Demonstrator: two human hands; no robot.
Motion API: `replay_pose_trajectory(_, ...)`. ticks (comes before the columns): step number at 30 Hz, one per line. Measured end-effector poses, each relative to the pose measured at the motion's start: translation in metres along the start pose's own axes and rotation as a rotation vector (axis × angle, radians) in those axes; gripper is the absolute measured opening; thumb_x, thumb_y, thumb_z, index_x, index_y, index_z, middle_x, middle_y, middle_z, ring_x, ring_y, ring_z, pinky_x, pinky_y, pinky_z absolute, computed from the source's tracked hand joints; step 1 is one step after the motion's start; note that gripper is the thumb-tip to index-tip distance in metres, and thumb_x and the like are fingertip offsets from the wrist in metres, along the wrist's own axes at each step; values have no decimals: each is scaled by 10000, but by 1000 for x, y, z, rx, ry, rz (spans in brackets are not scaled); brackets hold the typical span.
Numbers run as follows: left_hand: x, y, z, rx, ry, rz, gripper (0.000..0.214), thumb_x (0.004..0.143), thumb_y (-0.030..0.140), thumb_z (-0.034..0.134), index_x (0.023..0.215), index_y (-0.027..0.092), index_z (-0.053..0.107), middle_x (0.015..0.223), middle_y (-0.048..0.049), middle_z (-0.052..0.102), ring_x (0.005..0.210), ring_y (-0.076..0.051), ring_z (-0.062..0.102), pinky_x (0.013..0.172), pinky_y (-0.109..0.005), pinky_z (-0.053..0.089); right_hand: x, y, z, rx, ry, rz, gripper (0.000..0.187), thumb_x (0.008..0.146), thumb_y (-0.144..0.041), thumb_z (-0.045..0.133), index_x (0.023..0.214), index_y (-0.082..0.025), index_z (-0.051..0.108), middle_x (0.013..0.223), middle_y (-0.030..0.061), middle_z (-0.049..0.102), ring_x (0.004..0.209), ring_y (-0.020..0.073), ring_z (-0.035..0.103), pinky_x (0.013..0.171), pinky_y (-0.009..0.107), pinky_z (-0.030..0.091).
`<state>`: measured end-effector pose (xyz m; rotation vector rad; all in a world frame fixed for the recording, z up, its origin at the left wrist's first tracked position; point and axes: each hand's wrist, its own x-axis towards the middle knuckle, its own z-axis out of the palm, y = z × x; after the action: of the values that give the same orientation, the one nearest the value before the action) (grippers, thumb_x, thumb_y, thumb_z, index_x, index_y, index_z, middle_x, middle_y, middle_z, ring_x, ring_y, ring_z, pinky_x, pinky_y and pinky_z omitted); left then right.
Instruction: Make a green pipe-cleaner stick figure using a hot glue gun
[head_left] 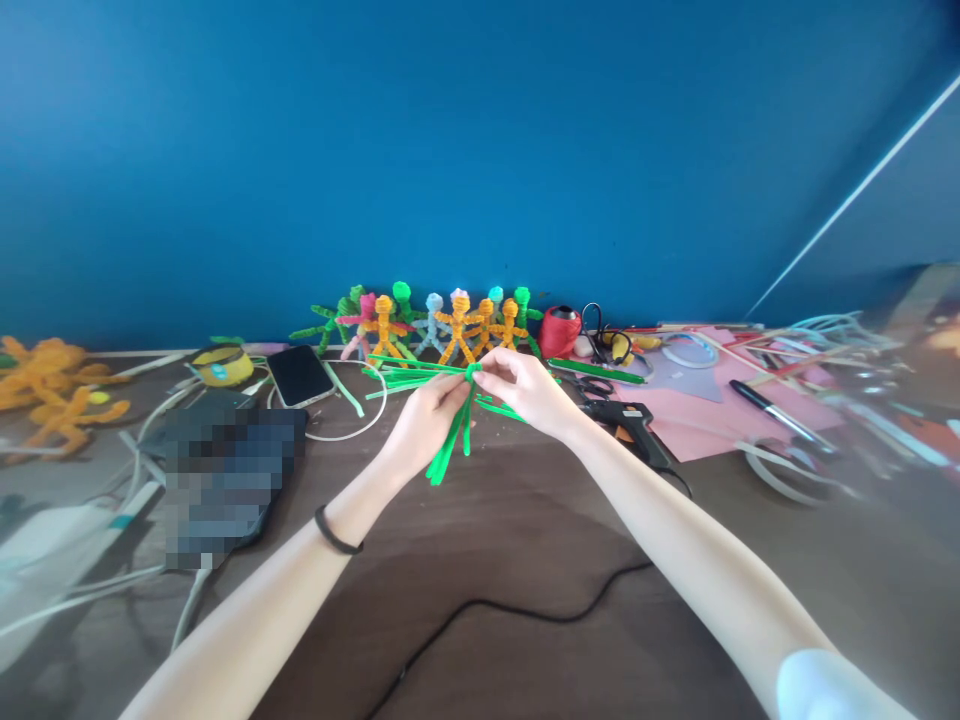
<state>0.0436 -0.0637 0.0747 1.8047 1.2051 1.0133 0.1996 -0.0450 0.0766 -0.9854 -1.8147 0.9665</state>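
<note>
Both hands meet above the middle of the table on a bundle of green pipe cleaners [448, 448]. Their ends fan out to the left, downward and to the right. My left hand [426, 415] is closed round the bundle near its centre. With thumb and fingers pinched, my right hand [525, 390] grips the small wound green knot [472, 371] at the top. Part of the bundle is hidden behind the fingers. Just beyond stand several pipe-cleaner figures [459, 325] in orange, green, pink and pale blue, lined up along the wall.
A phone [301, 376] and a yellow tape roll [223, 366] lie left, near orange pipe-cleaner figures [56, 385]. To the right are a glue gun [634, 425], pink paper [701, 428], a black marker [780, 415] and loose pipe cleaners. A black cable [517, 612] crosses the table in front.
</note>
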Motion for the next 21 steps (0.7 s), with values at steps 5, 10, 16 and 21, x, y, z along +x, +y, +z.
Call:
replay_pose_trajectory(5, 4, -2, -5, 93, 42, 15, 241, 813, 342, 451, 760, 163, 603, 690, -9, 572, 728, -172, 573, 668, -269, 468, 1, 5, 0, 27, -17, 3, 126, 816, -297, 501, 797, -174, 520, 691, -12, 537, 619, 118, 520, 593, 263, 417)
replay_pose_trajectory(10, 4, -2, -5, -73, 64, -56, 172, 767, 331, 524, 808, 165, 547, 722, -13, 596, 681, -171, 599, 607, -282, 504, 1, 3, -1, -25, -31, -17, 106, 826, -265, 478, 790, -173, 517, 691, -7, 553, 644, 131, 547, 634, 281, 432)
replay_pose_trajectory(16, 5, 2, -11, -207, 79, -46, 186, 764, 343, 543, 702, 189, 458, 670, 14, 569, 640, -152, 580, 587, -285, 513, 0, 2, 0, 47, -56, -11, 33, 812, -211, 474, 794, -183, 478, 712, -9, 544, 663, 133, 565, 643, 287, 464)
replay_pose_trajectory(21, 6, 4, -15, -221, -3, -38, 169, 763, 335, 548, 716, 187, 481, 647, 34, 527, 625, -134, 557, 626, -272, 485, 0, 1, 1, 77, -84, -23, 12, 797, -177, 472, 796, -188, 477, 720, -16, 531, 660, 123, 559, 641, 279, 478)
